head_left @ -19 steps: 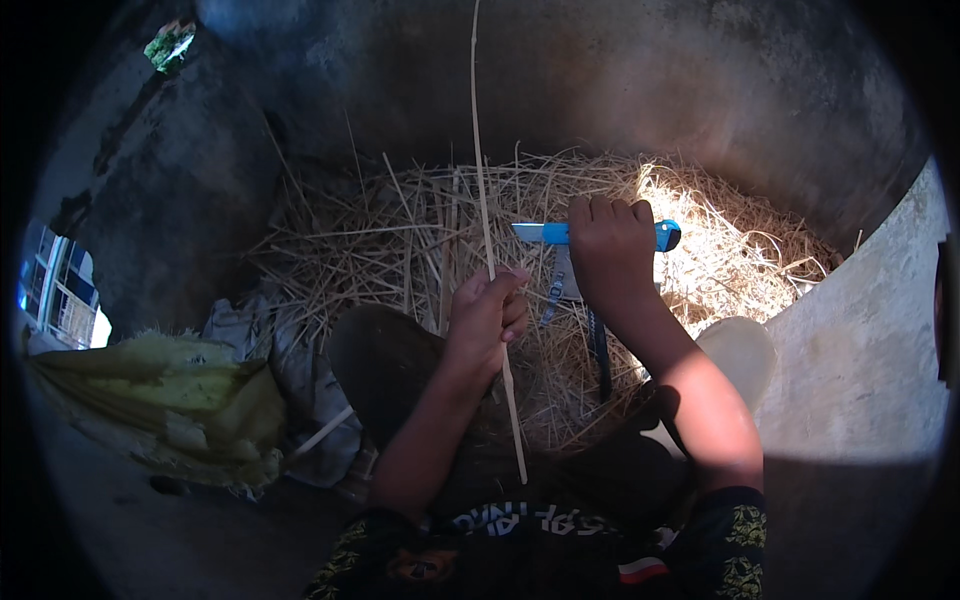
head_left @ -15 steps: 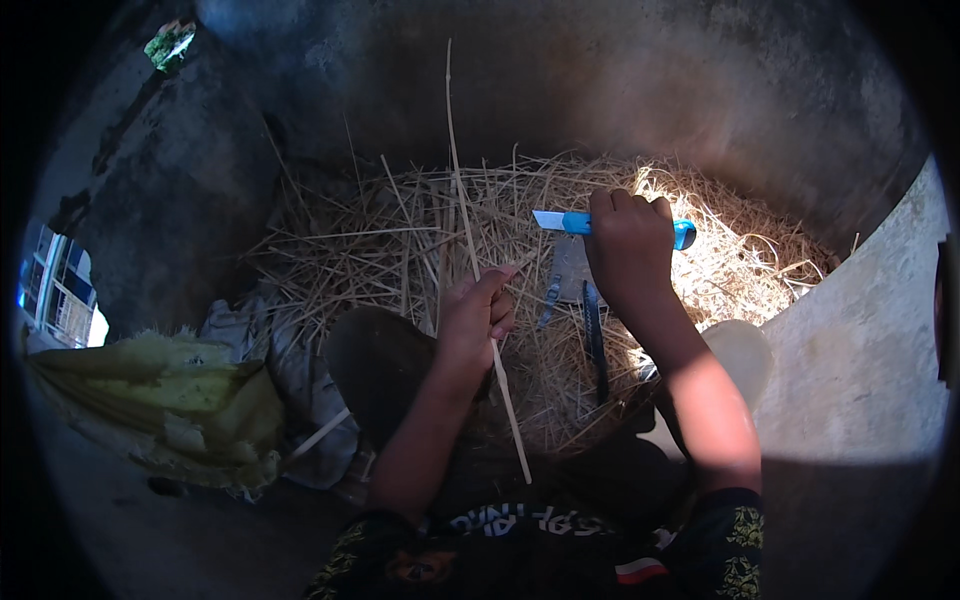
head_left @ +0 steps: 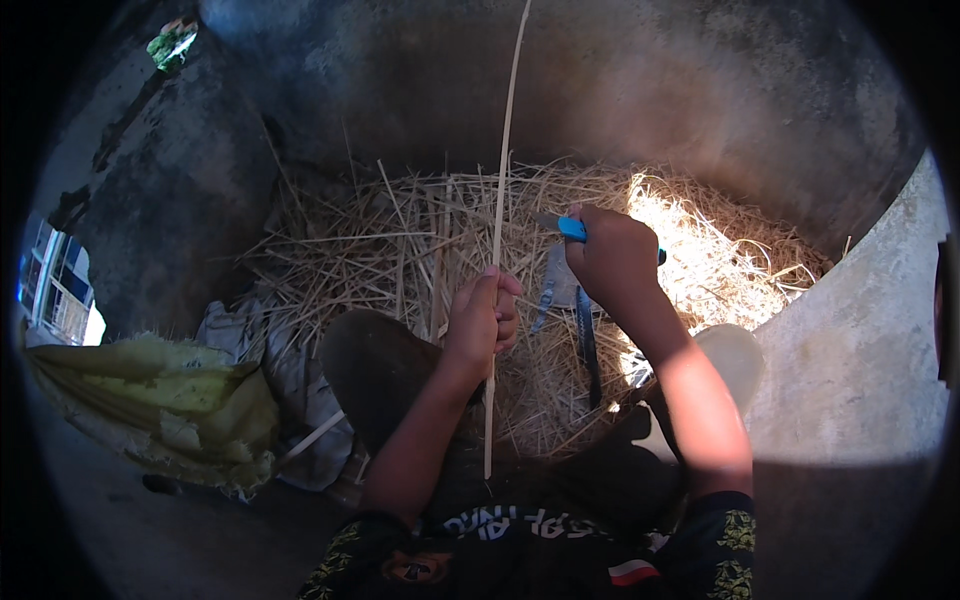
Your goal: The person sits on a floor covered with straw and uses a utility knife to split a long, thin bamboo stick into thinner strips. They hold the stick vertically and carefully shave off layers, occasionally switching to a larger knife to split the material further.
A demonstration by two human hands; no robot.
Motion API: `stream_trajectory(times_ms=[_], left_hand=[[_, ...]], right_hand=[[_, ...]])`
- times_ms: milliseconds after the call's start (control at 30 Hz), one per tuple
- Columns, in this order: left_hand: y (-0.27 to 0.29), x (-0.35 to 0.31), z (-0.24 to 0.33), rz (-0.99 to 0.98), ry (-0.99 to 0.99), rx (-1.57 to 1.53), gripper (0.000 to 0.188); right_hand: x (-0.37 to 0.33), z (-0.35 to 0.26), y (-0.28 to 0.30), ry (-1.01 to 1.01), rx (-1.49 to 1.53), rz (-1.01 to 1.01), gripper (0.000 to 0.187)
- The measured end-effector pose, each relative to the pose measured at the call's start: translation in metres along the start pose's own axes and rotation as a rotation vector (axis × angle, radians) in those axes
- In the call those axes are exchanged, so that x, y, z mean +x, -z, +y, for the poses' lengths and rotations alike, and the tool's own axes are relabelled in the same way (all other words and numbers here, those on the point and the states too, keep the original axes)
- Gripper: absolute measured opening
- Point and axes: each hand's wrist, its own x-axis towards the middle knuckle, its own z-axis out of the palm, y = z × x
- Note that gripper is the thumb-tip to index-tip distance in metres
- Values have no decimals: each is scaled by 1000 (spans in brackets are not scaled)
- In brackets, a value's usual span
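My left hand [head_left: 481,318] is closed around a long, thin pale strip [head_left: 503,170], which looks like split bamboo or cane. The strip stands nearly upright in the picture, its lower end by my lap and its upper end reaching the top edge. To the right, my right hand [head_left: 618,255] grips a blue utility knife [head_left: 572,229]. Its blade is out and points left toward the strip, a short way apart from it. Most of the knife's handle is hidden in my fist.
A heap of pale shavings and strips [head_left: 380,245] lies before my knees, sunlit at right. Amid it are a flat grey block [head_left: 566,284] and a dark strap-like piece [head_left: 588,345]. A torn yellow-green sack [head_left: 160,405] lies at left. A concrete wall [head_left: 400,90] curves behind.
The strip has swung more upright, its top moving right and up out of the picture. My right hand has turned and come slightly lower and left, and the knife now tilts.
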Motion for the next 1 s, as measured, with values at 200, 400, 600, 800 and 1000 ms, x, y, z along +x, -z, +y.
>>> stream_trajectory(times_ms=[200, 400, 600, 800, 1000], left_hand=[[-11, -11, -12, -133, -96, 200, 33], [-8, -18, -20, 48, -710, 1034, 21], [-25, -29, -8, 239, -453, 1305, 18], [-29, -51, -42, 48, -348, 1223, 28], [-1, -38, -27, 86, -455, 1111, 22]], right_hand=[[-2, -7, -19, 73, -62, 153, 36], [-10, -15, -26, 301, -65, 291, 33], [3, -9, -37, 300, -195, 302, 32], [47, 67, -10, -125, -417, 253, 39], [-13, -11, -34, 96, -193, -27, 31]])
